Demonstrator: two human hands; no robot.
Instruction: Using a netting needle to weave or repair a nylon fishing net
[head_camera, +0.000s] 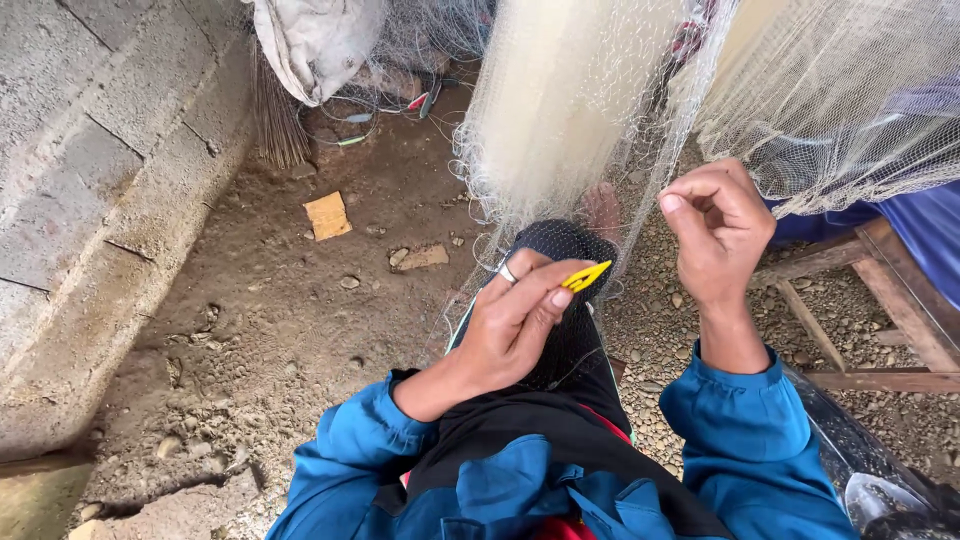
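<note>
The small yellow plastic netting needle (586, 275) is in the left hand (515, 320), pinched between the thumb and the forefinger. Its long axis runs from lower left to upper right, and the pointed end looks toward the right hand (718, 235). The fine white fishing net (560, 110) hangs in front of the person and falls down over the knees, so the needle tip lies just beside the mesh, a little below the thick gathered part.

The right hand is higher and further from the body than the left one, near it but apart from it. Its fingers are curled into a loose fist with the thumb on top; it seems to grip some strands of the net, but the threads are too thin to be sure. The left wrist is bent inward across the lap, and the right forearm stands nearly upright. Both arms wear blue sleeves.
</note>
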